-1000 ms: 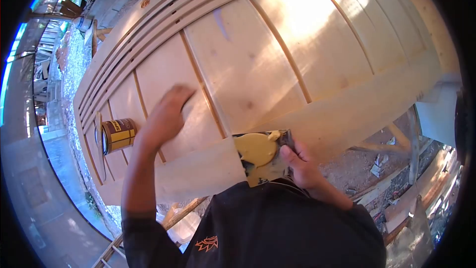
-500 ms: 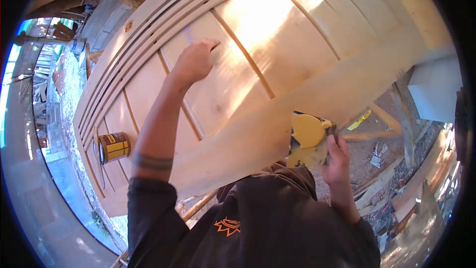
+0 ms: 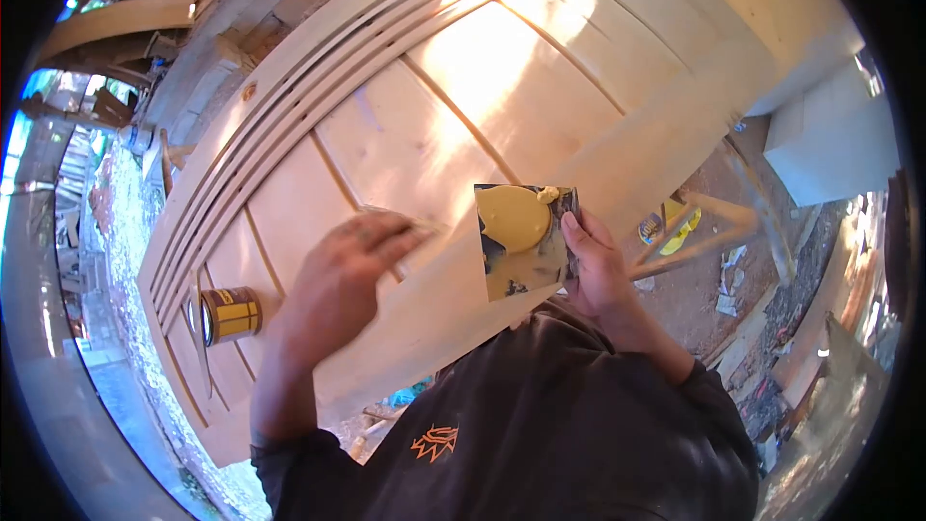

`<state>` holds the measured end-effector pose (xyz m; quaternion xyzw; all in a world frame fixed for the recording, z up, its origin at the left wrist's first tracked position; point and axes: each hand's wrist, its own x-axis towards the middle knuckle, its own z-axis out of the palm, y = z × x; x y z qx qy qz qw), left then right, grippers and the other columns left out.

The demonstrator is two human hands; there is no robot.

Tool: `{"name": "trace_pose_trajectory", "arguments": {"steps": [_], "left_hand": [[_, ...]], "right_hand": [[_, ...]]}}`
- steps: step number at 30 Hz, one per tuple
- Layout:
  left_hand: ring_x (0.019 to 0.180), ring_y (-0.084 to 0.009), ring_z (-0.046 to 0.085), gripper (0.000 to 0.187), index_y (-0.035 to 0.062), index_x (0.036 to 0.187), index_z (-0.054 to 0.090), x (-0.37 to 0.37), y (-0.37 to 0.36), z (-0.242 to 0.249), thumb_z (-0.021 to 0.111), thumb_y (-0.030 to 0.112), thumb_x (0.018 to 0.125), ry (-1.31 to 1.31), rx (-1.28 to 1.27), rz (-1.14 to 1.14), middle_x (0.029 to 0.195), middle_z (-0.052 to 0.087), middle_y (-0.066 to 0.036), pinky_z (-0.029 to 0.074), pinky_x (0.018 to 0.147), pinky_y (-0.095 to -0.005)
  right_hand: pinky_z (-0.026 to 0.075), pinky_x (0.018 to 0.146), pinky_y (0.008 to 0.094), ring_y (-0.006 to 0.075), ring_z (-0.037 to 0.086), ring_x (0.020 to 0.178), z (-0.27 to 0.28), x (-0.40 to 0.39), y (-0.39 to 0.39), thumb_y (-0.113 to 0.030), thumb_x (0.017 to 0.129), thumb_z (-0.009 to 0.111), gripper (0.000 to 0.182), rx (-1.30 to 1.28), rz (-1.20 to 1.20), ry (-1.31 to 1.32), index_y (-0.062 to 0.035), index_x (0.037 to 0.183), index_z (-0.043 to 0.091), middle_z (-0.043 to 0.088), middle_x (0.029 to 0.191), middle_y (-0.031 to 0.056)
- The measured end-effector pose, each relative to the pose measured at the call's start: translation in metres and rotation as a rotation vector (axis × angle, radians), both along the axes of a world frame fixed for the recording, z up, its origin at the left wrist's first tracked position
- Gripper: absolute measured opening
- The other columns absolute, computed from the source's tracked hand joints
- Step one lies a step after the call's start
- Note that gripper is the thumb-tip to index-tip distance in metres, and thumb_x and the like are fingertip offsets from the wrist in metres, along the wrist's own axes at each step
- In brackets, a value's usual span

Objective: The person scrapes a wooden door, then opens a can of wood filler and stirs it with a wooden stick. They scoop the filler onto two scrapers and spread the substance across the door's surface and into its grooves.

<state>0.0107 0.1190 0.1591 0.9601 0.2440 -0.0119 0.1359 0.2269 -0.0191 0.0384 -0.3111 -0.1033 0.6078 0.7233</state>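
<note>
My right hand (image 3: 598,265) grips the edge of a flat, dark-smeared board (image 3: 526,275) with a thick patch of yellow putty (image 3: 516,217) on it. The board is held over the near edge of a large wooden door (image 3: 434,154) with arched grooves and upright panel lines. My left hand (image 3: 352,275), slightly blurred, is over the door's lower panels, left of the board. Its fingers are closed together around something thin and pale at the fingertips, too smeared to name. A small brown and yellow can (image 3: 231,315) lies on the door's left part.
Beside the can is a thin strip-like tool (image 3: 203,347). Wooden supports (image 3: 709,236) and a yellow wrapper (image 3: 683,227) show below the door at right. A pale box-like block (image 3: 830,150) stands at the right. Timber offcuts (image 3: 125,29) are piled at upper left.
My left hand has come down from the upper panels toward my body and the board. My right hand has raised the putty board and brought it leftward over the door.
</note>
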Motion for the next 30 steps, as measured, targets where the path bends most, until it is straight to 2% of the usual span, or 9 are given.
{"name": "trace_pose_trajectory", "arguments": {"steps": [2,8,11,14,18,21,24,27,30], "left_hand": [[0.115,-0.0303,0.053,0.052,0.0121,0.116,0.063,-0.005,-0.031,0.007,0.051,-0.008,0.069,-0.054,0.119,-0.103,0.118,0.06,-0.011,0.041,0.1,-0.0422],[0.115,-0.0322,0.052,0.048,0.0154,0.116,0.064,-0.029,-0.062,0.005,0.053,-0.002,0.073,-0.121,0.232,0.029,0.119,0.059,-0.01,0.036,0.102,-0.0491],[0.112,-0.0317,0.052,0.046,0.0135,0.116,0.063,-0.039,-0.061,0.002,0.053,-0.001,0.074,-0.142,0.231,0.039,0.116,0.058,-0.01,0.037,0.101,-0.0485],[0.111,-0.0319,0.052,0.045,0.0113,0.115,0.063,-0.045,-0.059,-0.01,0.053,-0.001,0.073,-0.164,0.221,0.014,0.115,0.058,-0.01,0.037,0.1,-0.0475],[0.11,-0.0306,0.053,0.045,0.0091,0.114,0.063,-0.05,-0.062,-0.017,0.054,-0.002,0.072,-0.149,0.141,-0.028,0.113,0.059,-0.011,0.037,0.1,-0.0458],[0.107,-0.0304,0.055,0.046,0.0068,0.114,0.063,-0.052,-0.059,-0.015,0.054,-0.004,0.07,-0.054,0.036,-0.059,0.111,0.06,-0.013,0.041,0.095,-0.0439],[0.103,-0.0282,0.058,0.045,0.0042,0.113,0.063,-0.053,-0.04,-0.012,0.052,-0.011,0.072,-0.305,-0.172,-0.003,0.112,0.061,-0.014,0.046,0.087,-0.0358],[0.104,-0.0304,0.06,0.04,0.0023,0.114,0.06,-0.039,-0.027,-0.005,0.05,-0.013,0.079,-0.631,-0.449,0.174,0.115,0.06,-0.016,0.048,0.087,-0.0347],[0.106,-0.0303,0.059,0.041,0.0011,0.116,0.058,-0.016,-0.026,-0.022,0.048,-0.017,0.08,-0.807,-0.43,0.28,0.115,0.059,-0.017,0.049,0.086,-0.0329]], "right_hand": [[0.045,0.093,0.0294,0.0158,0.056,0.106,0.005,-0.014,0.01,-0.018,0.1,0.04,0.034,-0.018,0.025,-0.116,0.0051,0.125,0.046,0.058,0.115,0.0108],[0.042,0.092,0.026,0.0111,0.053,0.102,0.016,-0.058,0.025,-0.016,0.1,0.041,0.031,-0.053,0.092,-0.4,0.0044,0.121,0.051,0.059,0.111,0.0085],[0.042,0.088,0.0244,0.0095,0.052,0.098,0.028,-0.072,0.025,-0.015,0.099,0.042,0.03,0.029,0.141,-0.501,0.0041,0.119,0.053,0.06,0.107,0.0066],[0.041,0.085,0.0239,0.0085,0.051,0.092,0.029,-0.077,0.025,-0.014,0.099,0.042,0.028,0.06,0.093,-0.817,0.0041,0.117,0.054,0.06,0.101,0.0047],[0.042,0.082,0.0235,0.0079,0.05,0.089,0.014,-0.08,0.022,-0.014,0.099,0.042,0.028,0.008,0.059,-0.79,0.0039,0.115,0.055,0.06,0.096,0.0042],[0.043,0.083,0.0235,0.0085,0.052,0.092,0.014,-0.078,0.024,-0.015,0.099,0.042,0.028,-0.034,-0.019,-0.697,0.0041,0.115,0.055,0.061,0.098,0.0055],[0.045,0.086,0.026,0.0117,0.056,0.098,0.02,-0.061,0.031,-0.015,0.099,0.04,0.029,-0.051,-0.054,-0.507,0.0042,0.116,0.053,0.061,0.102,0.0079],[0.048,0.09,0.0309,0.0173,0.059,0.103,0.023,-0.043,0.044,-0.015,0.099,0.038,0.031,0.016,-0.014,-0.216,0.0039,0.12,0.049,0.06,0.109,0.0113],[0.049,0.092,0.0345,0.021,0.06,0.105,0.019,-0.029,0.058,-0.015,0.1,0.036,0.032,0.018,0.007,-0.1,0.0033,0.124,0.044,0.058,0.115,0.0137]]}}
